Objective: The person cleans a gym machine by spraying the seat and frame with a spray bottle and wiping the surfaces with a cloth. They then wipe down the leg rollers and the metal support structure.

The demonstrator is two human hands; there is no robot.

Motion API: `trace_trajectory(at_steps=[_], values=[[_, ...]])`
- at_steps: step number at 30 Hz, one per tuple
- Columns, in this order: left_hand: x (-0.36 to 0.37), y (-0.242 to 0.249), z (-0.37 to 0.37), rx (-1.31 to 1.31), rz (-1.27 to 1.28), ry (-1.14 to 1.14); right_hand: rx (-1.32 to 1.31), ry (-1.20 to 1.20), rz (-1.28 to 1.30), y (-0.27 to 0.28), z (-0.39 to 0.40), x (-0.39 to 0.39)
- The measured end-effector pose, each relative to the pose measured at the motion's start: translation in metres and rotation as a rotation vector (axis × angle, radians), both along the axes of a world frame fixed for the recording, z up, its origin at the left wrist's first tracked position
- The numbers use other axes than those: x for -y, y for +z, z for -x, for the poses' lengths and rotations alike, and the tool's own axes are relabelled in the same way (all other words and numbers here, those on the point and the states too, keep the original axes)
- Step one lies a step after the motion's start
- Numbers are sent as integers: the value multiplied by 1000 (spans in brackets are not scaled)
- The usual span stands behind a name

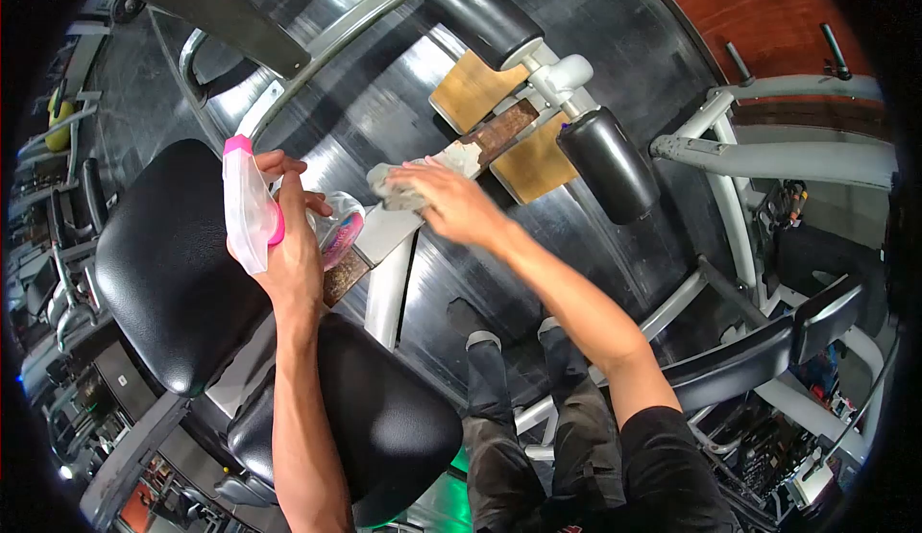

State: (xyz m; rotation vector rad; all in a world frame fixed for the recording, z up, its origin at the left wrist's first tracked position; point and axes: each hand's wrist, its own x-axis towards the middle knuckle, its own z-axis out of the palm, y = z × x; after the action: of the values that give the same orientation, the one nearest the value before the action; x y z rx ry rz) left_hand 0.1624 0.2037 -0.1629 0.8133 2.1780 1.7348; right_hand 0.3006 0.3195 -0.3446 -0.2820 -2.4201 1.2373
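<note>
Spray bottle (249, 208) above gym floor (615, 53)

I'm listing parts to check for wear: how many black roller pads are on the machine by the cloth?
2: the upper roller pad near the top centre, and the lower roller pad to its right, across the pale bracket. More may be hidden.

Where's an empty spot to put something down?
The dark floor looks bare between the right forearm and the nearer black roller. The black seat pad also has bare surface beside the left forearm. It's crowded around the grey beam: the left hand holds a spray bottle, the right hand a cloth.
</note>
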Motion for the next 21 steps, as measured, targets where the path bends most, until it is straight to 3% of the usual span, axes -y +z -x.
trace_trajectory(at_steps=[2, 3, 5, 6, 8, 11, 12, 17, 19, 21], values=[[0, 0, 1, -10, -9, -12, 34, 0, -46, -9, -6, -24], [-1, 1, 0, -19, 5, -3, 54, -159, -107, -36, -9, -33], [-1, 3, -2, -25, 16, 6, 390, -425, 265, -36, -10, -47], [-1, 3, -2, -24, 18, 11, 392, -427, 264, -36, -10, -41], [-1, 4, -2, -24, 19, 14, 118, -500, 19, -37, -4, -11], [-1, 3, -1, 10, -8, 6, -36, -283, 147, -5, -7, 49], [-1, 3, -1, -16, 12, 10, -88, -295, 246, -1, -8, 75], [1, -3, 2, -43, 31, -16, -140, -369, 158, -19, -24, 116], [3, -5, 2, -37, 19, -11, -78, -890, 636, -32, -23, 114], [1, -1, -1, -40, 52, -5, -57, -1225, 702, -66, -19, 87]])
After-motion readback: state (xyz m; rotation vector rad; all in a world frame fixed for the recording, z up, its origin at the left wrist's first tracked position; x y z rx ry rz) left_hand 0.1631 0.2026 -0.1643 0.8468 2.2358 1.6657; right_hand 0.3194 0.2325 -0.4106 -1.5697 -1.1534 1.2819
